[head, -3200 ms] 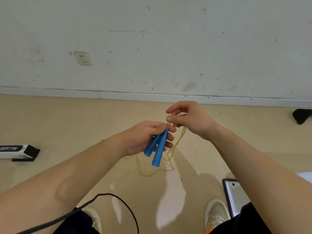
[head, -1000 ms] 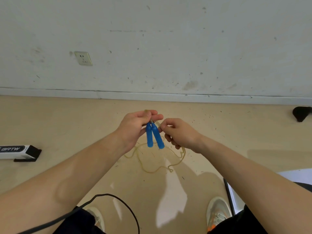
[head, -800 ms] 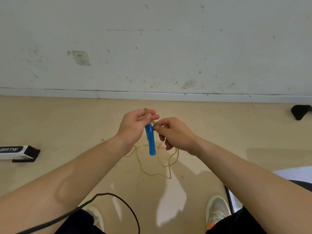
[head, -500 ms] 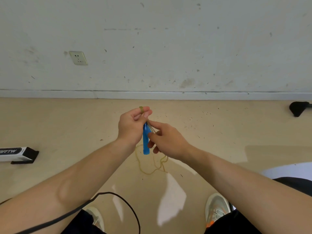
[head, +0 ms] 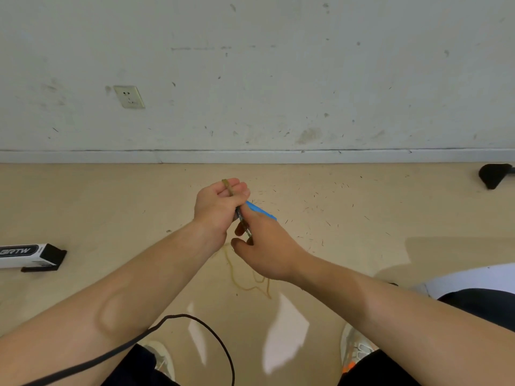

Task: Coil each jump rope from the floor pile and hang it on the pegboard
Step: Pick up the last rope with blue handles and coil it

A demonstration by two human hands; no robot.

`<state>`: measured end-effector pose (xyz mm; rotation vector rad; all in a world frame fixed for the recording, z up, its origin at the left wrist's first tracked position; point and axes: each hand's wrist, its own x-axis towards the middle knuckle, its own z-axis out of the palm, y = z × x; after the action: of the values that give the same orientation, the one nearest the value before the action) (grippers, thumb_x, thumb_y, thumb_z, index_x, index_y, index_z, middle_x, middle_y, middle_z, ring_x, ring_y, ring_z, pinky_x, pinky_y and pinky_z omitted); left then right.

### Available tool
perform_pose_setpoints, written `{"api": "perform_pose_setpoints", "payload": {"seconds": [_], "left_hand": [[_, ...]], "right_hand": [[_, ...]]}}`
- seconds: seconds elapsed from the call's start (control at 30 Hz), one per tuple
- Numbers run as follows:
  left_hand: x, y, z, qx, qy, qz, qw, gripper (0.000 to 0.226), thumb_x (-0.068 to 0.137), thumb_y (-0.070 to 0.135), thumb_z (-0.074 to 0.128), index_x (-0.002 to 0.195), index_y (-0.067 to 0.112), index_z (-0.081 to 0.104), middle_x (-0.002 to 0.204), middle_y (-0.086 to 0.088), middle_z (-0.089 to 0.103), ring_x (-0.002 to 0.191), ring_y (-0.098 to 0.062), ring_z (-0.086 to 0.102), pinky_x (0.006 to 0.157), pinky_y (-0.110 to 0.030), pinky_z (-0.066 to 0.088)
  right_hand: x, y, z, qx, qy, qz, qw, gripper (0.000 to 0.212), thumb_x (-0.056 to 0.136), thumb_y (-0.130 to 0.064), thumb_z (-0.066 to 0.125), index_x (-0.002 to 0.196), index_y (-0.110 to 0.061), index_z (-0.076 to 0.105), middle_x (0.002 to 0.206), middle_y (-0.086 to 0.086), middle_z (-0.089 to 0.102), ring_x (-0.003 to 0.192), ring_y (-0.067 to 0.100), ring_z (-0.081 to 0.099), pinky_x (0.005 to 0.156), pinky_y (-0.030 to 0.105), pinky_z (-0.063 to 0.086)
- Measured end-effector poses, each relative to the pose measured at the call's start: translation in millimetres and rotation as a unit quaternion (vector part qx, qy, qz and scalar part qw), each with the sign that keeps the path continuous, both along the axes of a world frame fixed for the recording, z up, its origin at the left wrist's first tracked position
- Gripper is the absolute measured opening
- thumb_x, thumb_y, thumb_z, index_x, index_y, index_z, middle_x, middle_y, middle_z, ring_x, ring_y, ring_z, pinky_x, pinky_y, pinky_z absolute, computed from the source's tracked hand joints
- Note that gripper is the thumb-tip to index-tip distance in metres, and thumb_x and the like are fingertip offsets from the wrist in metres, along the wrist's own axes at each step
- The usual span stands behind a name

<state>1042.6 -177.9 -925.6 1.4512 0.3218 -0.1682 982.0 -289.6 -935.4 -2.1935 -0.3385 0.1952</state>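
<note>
Rope (head: 244, 228) up off the floor (head: 111, 218), between two hands pressed together. Gripped in the left hand (head: 217, 210), pinched by the right hand (head: 267, 249), with blue handles (head: 262, 211) jutting out behind. Slack (head: 245, 285) trailing down below. Likely to snag, knot or slip free if wound with a loose grip. Printed on the box (head: 28, 256): "RTW", first letter unclear.
</note>
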Motion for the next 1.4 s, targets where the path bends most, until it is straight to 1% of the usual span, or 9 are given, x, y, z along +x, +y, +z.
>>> {"api": "perform_pose_setpoints", "payload": {"seconds": [0.13,0.23,0.33,0.43,0.7,0.8,1.0,1.13,1.4], "left_hand": [[4,4,3,0.000,0.000,0.031,1.000,0.030,0.090,-0.011,0.058,0.111,0.009,0.065,0.115,-0.005,0.072,0.103,-0.022,0.070,0.091,-0.038,0.058],[12,7,10,-0.062,0.020,0.083,0.994,0.030,0.094,-0.012,0.053,0.120,0.000,0.061,0.118,-0.012,0.069,0.105,-0.028,0.069,0.090,-0.037,0.058],[18,15,19,-0.127,0.031,0.087,0.988,0.026,0.096,-0.010,0.053,0.119,0.001,0.059,0.117,-0.011,0.069,0.104,-0.026,0.069,0.078,-0.030,0.061],[17,24,27,-0.150,0.059,0.007,0.987,0.025,0.095,-0.006,0.054,0.118,0.000,0.059,0.109,-0.007,0.073,0.087,-0.016,0.074,0.069,-0.025,0.061],[13,45,41,0.017,0.046,-0.235,0.971,0.027,0.090,-0.007,0.062,0.115,0.002,0.064,0.110,-0.009,0.075,0.100,-0.023,0.073,0.078,-0.029,0.061],[8,45,40,0.112,0.020,-0.307,0.945,0.028,0.089,-0.006,0.066,0.115,0.006,0.065,0.108,-0.008,0.076,0.101,-0.026,0.073,0.088,-0.037,0.058],[0,36,32,0.171,-0.068,-0.271,0.945,0.027,0.090,-0.004,0.066,0.112,0.009,0.066,0.104,-0.004,0.076,0.091,-0.016,0.074,0.068,-0.027,0.059],[-1,34,28,0.203,-0.109,-0.266,0.936,0.026,0.091,-0.002,0.065,0.115,0.010,0.066,0.104,-0.001,0.075,0.089,-0.011,0.073,0.067,-0.020,0.056],[1,34,20,0.280,-0.093,-0.302,0.906,0.025,0.093,0.005,0.066,0.115,0.016,0.068,0.107,0.001,0.072,0.087,-0.016,0.074,0.074,-0.038,0.063]], "right_hand": [[-8,7,0,0.028,-0.033,-0.022,0.999,0.029,0.092,-0.014,0.053,0.120,-0.019,0.050,0.107,-0.003,0.055,0.078,0.012,0.057,0.076,0.028,0.050],[-12,10,-3,0.106,0.051,-0.077,0.990,0.022,0.101,-0.024,0.048,0.122,-0.025,0.052,0.092,-0.008,0.064,0.069,0.008,0.065,0.059,0.018,0.046],[-10,5,-11,0.083,0.119,-0.076,0.986,0.024,0.104,-0.033,0.041,0.098,-0.022,0.062,0.071,-0.006,0.063,0.059,0.010,0.058,0.061,0.028,0.049],[-2,-8,-16,0.073,0.173,-0.064,0.980,0.037,0.103,-0.039,0.042,0.079,-0.023,0.065,0.064,-0.006,0.054,0.061,0.014,0.050,0.068,0.036,0.048],[32,-51,0,0.127,0.193,-0.074,0.970,0.030,0.095,-0.021,0.062,0.066,-0.019,0.068,0.056,-0.005,0.043,0.054,0.012,0.037,0.052,0.021,0.035],[35,-54,7,0.164,0.197,-0.058,0.965,0.020,0.094,-0.024,0.067,0.079,-0.012,0.072,0.056,-0.006,0.044,0.052,0.010,0.038,0.049,0.018,0.034],[36,-47,10,0.226,0.206,-0.102,0.947,0.014,0.093,-0.016,0.063,0.090,-0.007,0.073,0.060,-0.005,0.043,0.052,0.011,0.038,0.056,0.026,0.035],[36,-46,14,0.234,0.201,-0.114,0.944,0.014,0.093,-0.015,0.062,0.087,-0.009,0.073,0.061,-0.004,0.044,0.052,0.011,0.040,0.057,0.026,0.037],[31,-45,20,0.211,0.151,-0.100,0.961,0.018,0.090,-0.018,0.072,0.093,0.000,0.073,0.054,-0.007,0.051,0.050,0.011,0.043,0.050,0.022,0.039]]}}
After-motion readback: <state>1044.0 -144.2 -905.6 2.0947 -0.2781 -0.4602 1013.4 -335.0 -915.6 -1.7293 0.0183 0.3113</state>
